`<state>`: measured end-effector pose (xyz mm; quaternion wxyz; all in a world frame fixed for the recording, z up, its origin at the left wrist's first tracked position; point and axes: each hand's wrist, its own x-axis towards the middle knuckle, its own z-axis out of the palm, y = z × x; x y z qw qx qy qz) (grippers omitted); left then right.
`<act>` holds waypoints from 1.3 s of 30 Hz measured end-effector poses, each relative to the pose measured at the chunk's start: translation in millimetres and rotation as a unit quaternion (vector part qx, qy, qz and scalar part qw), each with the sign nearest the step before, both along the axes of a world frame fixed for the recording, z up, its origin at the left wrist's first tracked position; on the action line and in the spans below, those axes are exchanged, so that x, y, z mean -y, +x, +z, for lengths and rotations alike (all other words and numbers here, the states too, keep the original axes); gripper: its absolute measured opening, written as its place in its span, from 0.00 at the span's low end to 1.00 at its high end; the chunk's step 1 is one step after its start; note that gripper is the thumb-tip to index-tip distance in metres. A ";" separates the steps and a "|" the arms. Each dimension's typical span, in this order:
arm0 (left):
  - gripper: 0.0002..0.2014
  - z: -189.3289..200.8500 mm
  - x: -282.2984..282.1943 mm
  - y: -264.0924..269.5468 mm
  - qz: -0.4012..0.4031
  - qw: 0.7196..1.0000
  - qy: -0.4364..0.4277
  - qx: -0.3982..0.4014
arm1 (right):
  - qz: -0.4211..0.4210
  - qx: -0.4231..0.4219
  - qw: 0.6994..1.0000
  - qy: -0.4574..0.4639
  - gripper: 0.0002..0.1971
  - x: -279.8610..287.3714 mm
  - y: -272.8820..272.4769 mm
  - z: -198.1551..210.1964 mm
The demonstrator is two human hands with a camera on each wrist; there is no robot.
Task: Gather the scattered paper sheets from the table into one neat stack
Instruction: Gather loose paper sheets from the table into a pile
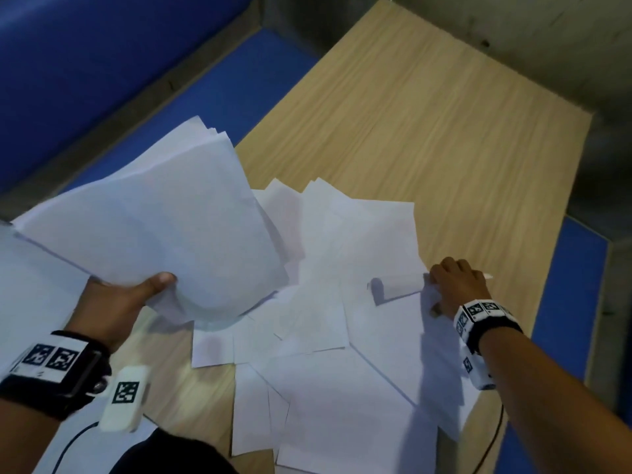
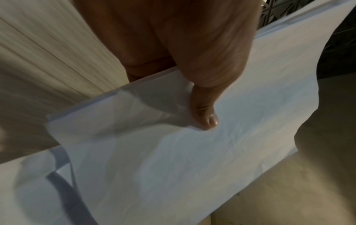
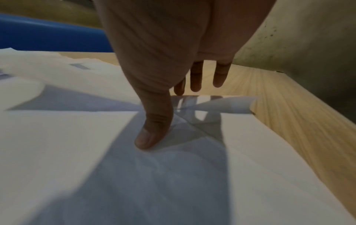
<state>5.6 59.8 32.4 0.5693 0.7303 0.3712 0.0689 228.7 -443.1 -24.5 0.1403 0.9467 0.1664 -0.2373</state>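
- Only the head view took in the whole layout: a wooden counter (image 1: 427, 107) with loose paper sheets (image 1: 342, 336) overlapping across its near half, and blue flooring (image 1: 219, 87) beside it.
- That view also showed marker-tagged bands on both wrists, which neither wrist camera caught.
- The left wrist view gave the close detail of the grip: the left hand (image 2: 173, 45) had its thumb (image 2: 204, 112) pressed on top of a bundle of sheets (image 2: 173, 152), with the layered edges of several sheets visible just under it.
- The fingers below that bundle were hidden in every view.
- In the head view the left hand (image 1: 116, 302) held the bundle (image 1: 164, 217) lifted above the counter's left edge, its far corners fanned out unevenly.
- The right wrist view showed the right hand (image 3: 163, 60) from behind: its thumb (image 3: 152, 134) touched down on a sheet, while three fingers (image 3: 196, 79) hung fairly straight beyond it, over the sheet's far edge.
- A sheet edge (image 3: 221, 105) near those fingers curled upward off the counter.
- In the head view the right hand (image 1: 458, 285) rested at the right edge of the spread, fingers bent over that raised edge (image 1: 396, 289); whether they actually pinched it could not be told.
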 end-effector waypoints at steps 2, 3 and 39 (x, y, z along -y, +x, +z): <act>0.12 -3.2 -1.9 1.7 0.002 1.000 0.001 0.001 | -0.036 0.005 0.999 0.035 0.39 3.4 -6.1 1.5; 0.13 -3.5 -1.8 3.4 0.002 1.000 0.010 0.001 | -0.054 0.003 0.997 0.046 0.42 3.5 -7.6 2.3; 0.22 7.0 -19.3 -35.5 0.029 0.999 -0.030 0.036 | -0.294 -0.040 0.943 0.149 0.14 21.4 -111.0 47.5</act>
